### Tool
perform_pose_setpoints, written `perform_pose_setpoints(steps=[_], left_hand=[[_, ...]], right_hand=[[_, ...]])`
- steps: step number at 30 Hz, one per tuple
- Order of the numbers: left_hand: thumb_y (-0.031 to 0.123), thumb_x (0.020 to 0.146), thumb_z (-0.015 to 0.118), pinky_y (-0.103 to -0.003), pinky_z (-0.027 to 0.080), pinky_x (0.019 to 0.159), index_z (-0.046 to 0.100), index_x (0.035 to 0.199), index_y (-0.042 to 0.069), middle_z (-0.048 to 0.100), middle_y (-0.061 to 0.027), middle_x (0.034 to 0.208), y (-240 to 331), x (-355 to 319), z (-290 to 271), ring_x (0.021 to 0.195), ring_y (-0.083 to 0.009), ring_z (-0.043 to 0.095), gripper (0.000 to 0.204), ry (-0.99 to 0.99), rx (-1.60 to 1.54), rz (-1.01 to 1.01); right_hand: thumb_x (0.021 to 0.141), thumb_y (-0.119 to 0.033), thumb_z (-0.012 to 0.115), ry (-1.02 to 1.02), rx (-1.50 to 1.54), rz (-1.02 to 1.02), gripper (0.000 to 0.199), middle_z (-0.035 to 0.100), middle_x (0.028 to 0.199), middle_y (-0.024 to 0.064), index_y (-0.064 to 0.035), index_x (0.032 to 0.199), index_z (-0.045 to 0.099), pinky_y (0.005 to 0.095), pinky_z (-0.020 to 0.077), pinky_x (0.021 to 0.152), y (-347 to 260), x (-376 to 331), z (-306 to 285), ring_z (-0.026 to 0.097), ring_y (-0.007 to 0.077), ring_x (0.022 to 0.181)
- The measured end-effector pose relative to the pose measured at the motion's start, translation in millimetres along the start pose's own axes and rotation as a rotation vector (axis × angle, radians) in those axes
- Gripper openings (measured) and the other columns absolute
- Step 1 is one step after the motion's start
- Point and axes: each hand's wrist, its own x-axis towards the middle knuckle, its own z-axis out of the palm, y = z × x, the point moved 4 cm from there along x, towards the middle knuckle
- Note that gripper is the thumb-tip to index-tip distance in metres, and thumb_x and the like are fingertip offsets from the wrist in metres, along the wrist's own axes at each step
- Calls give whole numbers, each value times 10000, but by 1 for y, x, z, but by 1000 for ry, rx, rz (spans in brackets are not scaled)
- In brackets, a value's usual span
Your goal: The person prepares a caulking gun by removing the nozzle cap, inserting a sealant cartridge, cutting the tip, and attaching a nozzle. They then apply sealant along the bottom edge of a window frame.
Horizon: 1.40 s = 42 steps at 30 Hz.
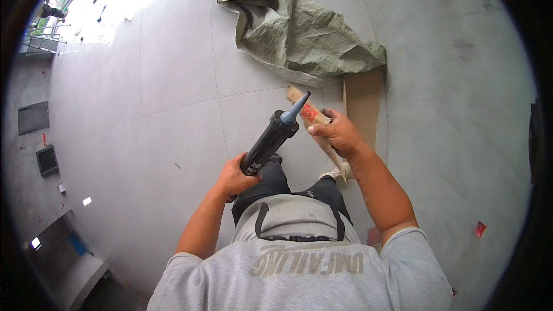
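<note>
Two hands of yours are occupied: the left hand (239, 178) is wrapped around the rear of a black caulking gun (268, 148), and the right hand (339, 132) pinches a torn cardboard strip (309, 113) between thumb and fingers. The gun is in front of your lap, tilted up and to the right, its blue-grey nozzle (295, 110) overlapping the strip in view; whether they touch, I cannot tell. Your left fingers curl under the barrel and are partly hidden, so I can't say if any presses a trigger.

A squeeze there, if the nozzle is cut and loaded, could push sealant onto the cardboard, your trousers (269, 179) or the tiled floor (178, 138). Because you grip the gun at its back end, the weight ahead of your hand might make the nozzle dip or swing toward your right fingers. The strip looks thin and ragged; pressed by the tip, it would likely bend or tear. Underfoot, the crumpled green tarp (299, 37) and the brown sheet (363, 103) beside your shoe (333, 173) could snag or slide if you step forward without looking.
</note>
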Motion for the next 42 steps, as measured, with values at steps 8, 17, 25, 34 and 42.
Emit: perform_pose_setpoints(steps=[8, 17, 25, 34, 42], left_hand=[[194, 654, 850, -333, 493, 712, 654, 1038, 33, 613, -43, 800, 38, -30, -36, 741, -159, 568, 461, -60, 14, 68], [204, 668, 850, -328, 495, 717, 621, 942, 25, 580, -23, 794, 88, -88, -33, 748, -153, 556, 400, -221, 14, 75], [213, 659, 864, -324, 516, 746, 646, 967, 5, 636, -46, 831, 116, -122, 4, 774, -155, 587, 431, -205, 108, 28], [159, 676, 851, -327, 538, 814, 675, 1112, -5, 708, -92, 913, 140, -151, 40, 826, -189, 650, 499, -196, 152, -7], [176, 683, 819, -333, 538, 797, 669, 1109, -23, 702, -104, 907, 156, -169, 57, 827, -192, 645, 494, -146, 148, -22]], right_hand=[[863, -91, 738, -648, 443, -49, 487, 650, 989, 84, 53, 1284, 538, 232, 469, 551, -80, -67, 32, 567, 111, 643], [937, -77, 717, -443, 470, -261, 494, 609, 929, 45, -62, 1383, 505, 262, 427, 531, -65, -94, 31, 534, 110, 636], [1010, -219, 674, -510, 203, -360, 324, 602, 836, 1, -37, 1270, 609, 243, 415, 553, -69, -130, -5, 502, 68, 659], [992, -275, 693, -190, -19, -607, 341, 670, 875, 13, 29, 1143, 660, 274, 495, 676, -84, -168, -16, 578, 78, 770], [936, -388, 731, -5, -13, -632, 415, 656, 788, 12, 23, 966, 683, 279, 488, 644, -66, -144, -31, 575, 86, 717]])
